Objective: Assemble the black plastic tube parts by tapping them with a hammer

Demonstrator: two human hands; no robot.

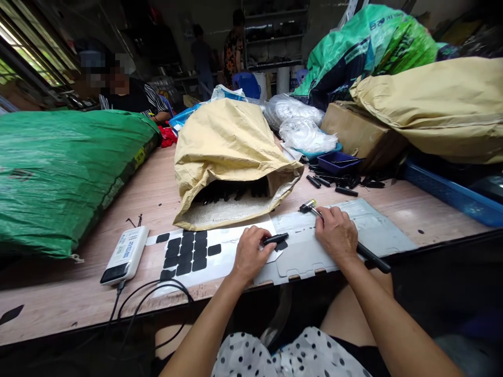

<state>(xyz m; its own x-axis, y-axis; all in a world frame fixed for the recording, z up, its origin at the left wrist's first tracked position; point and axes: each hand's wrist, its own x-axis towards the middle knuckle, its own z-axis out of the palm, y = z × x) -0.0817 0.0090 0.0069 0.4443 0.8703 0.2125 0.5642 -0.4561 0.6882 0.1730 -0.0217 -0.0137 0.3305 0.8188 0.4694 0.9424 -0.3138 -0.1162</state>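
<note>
My left hand (251,254) pinches a short black strip (275,239) and holds it over a grey mat (310,251) at the table's front edge. My right hand (337,234) is closed round a long black-handled tool (373,257); its yellow and metal tip (308,206) pokes out beyond my fingers onto the mat. Left of my left hand lies a white backing sheet (223,259) with several black adhesive pads (188,254) in rows.
An open tan sack (228,152) with black strips inside lies just behind the mat. A white power bank (126,254) with cables sits at left beside a green sack (58,173). A blue tray (338,161), loose black strips, a box and more sacks crowd the right. People work farther back.
</note>
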